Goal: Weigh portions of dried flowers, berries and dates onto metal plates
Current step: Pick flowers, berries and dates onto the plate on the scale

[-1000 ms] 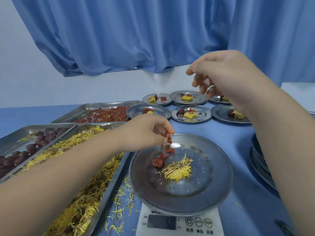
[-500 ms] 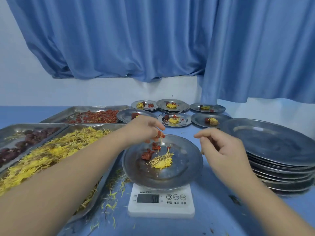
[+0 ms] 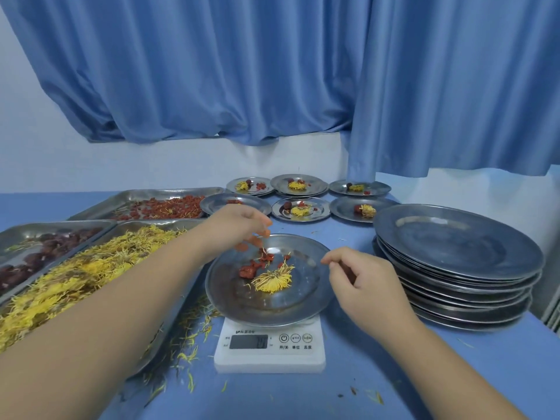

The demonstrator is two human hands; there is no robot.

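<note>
Several red berries [image 3: 257,239] were pinched in the curled fingers [image 3: 254,219] of my left hand [image 3: 239,225], just above the far left rim of the plate [image 3: 266,313] that sat on the scale [image 3: 269,353]. On that plate a small heap of berries [image 3: 253,268] lay touching a dried flower [image 3: 272,280] near the middle. My right hand [image 3: 360,277] hovered at the plate's right rim, fingers curled in, thumb close to forefinger. To my right stood a stack of plates [image 3: 454,268]; to my left, under my forearm, a tray of yellow flowers [image 3: 75,274] lay on the blue surface [image 3: 378,374].
</note>
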